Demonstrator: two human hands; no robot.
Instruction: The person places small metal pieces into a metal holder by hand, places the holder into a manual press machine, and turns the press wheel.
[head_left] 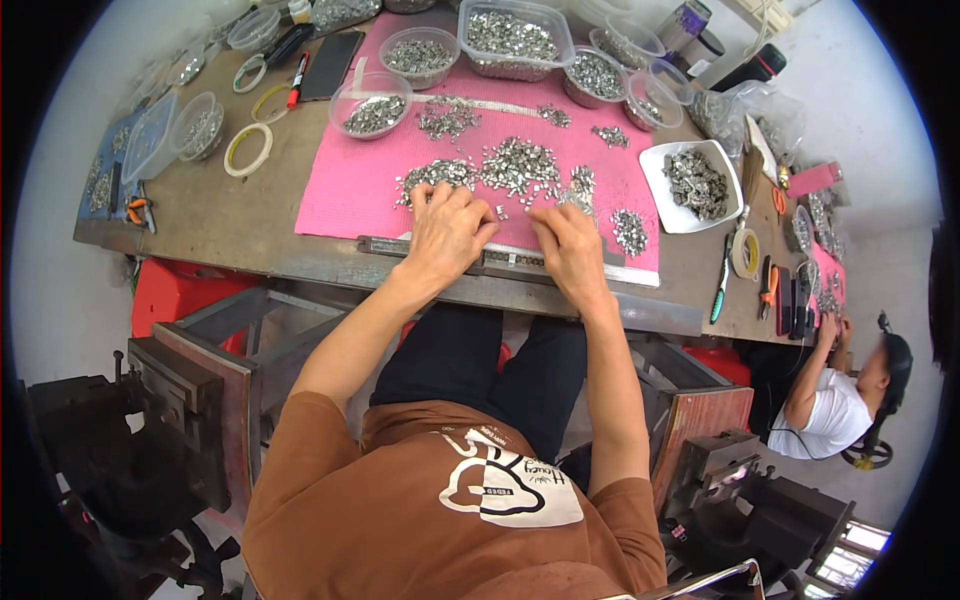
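My left hand (445, 232) is bent at the fingers, its fingertips down at the near side of a pile of small silver metal pieces (438, 174). To its right, my right hand (572, 248) has thumb and forefinger drawn together beside a few loose pieces. What either hand pinches is too small or hidden to make out. Beneath both hands a long dark metal bar (497, 262) lies along the front edge of the pink mat (340, 195), with a row of small pieces set in its middle. A larger pile (520, 166) sits just beyond, between the hands.
Clear plastic tubs (418, 80) of metal pieces stand at the back. A white square bowl (652, 165) is at the right, near a tape roll (745, 254) and orange-handled pliers (768, 285). More tape rolls (248, 170) lie left. A co-worker (825, 405) sits far right.
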